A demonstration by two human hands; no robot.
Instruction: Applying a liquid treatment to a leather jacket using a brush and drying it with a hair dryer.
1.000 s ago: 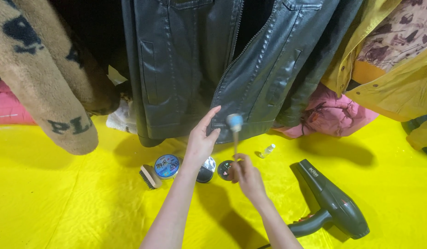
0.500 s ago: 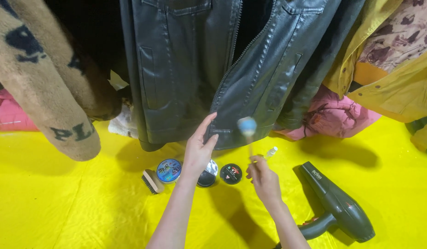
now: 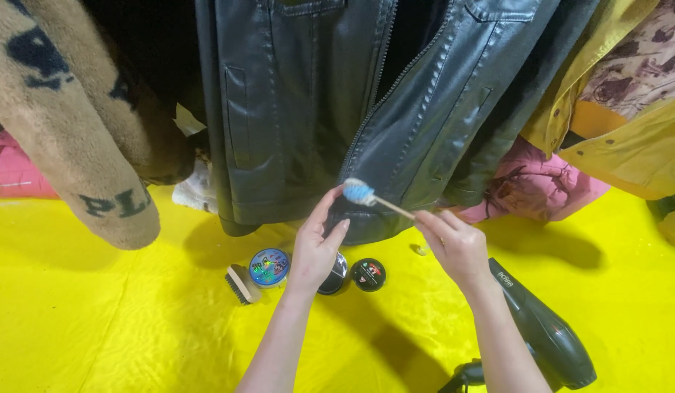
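Black leather jacket (image 3: 337, 109), hanging at twelve o'clock, is being steadied at its hem by the left hand (image 3: 316, 247), fingers extended and pressing flat. A small blue-tipped brush (image 3: 361, 193) is being pinched closed in the right hand (image 3: 454, 244), bristles touching the zipper edge.

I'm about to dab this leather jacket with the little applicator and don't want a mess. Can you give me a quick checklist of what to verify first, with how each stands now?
1. Left hand steadies the black leather jacket at its hem: ok, fingers lie on the lower edge.
2. Right hand has a grip on the applicator brush: ok, stick pinched, blue head beside the zipper edge.
3. Head loaded with polish: cannot tell.
4. Tins within reach: ok, blue-lidded tin and black tin lie on the yellow sheet.
5. Hair dryer off the jacket: ok.
6. Small brush at hand: ok.
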